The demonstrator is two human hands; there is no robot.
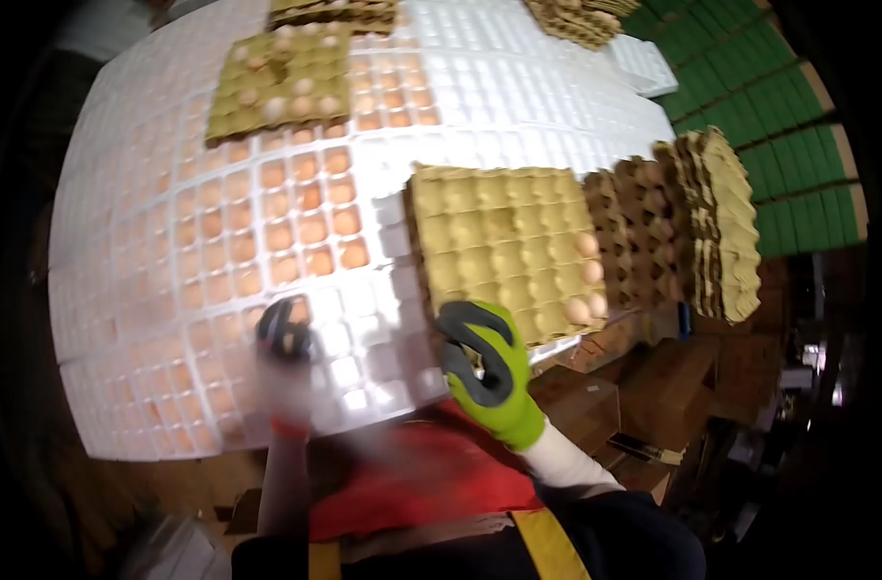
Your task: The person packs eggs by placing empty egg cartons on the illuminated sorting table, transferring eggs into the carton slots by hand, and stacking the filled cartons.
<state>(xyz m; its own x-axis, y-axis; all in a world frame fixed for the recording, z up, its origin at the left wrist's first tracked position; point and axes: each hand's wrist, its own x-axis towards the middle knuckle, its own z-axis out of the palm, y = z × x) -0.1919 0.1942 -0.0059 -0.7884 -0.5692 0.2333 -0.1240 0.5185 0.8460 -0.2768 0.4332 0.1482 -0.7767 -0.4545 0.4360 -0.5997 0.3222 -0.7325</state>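
Just below the middle, right hand [499, 372]: fingers bent, can't tell if holding.
Left hand [284, 348]: lower left, too blurry to tell.
Eggs [310, 198]: many at left, four in carton [506, 256], right of middle.

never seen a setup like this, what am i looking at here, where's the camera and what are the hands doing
There is no machine here: these are a person's own hands, seen in one picture from a camera worn on the head, looking forward and down. The right hand, in a green and grey glove, is curled at the near edge of a cardboard tray with a few eggs along its right side. The left hand is blurred, over the white trays covering much of the surface. Many of their pockets hold brownish eggs. Whether either hand grips an egg, I can't tell.
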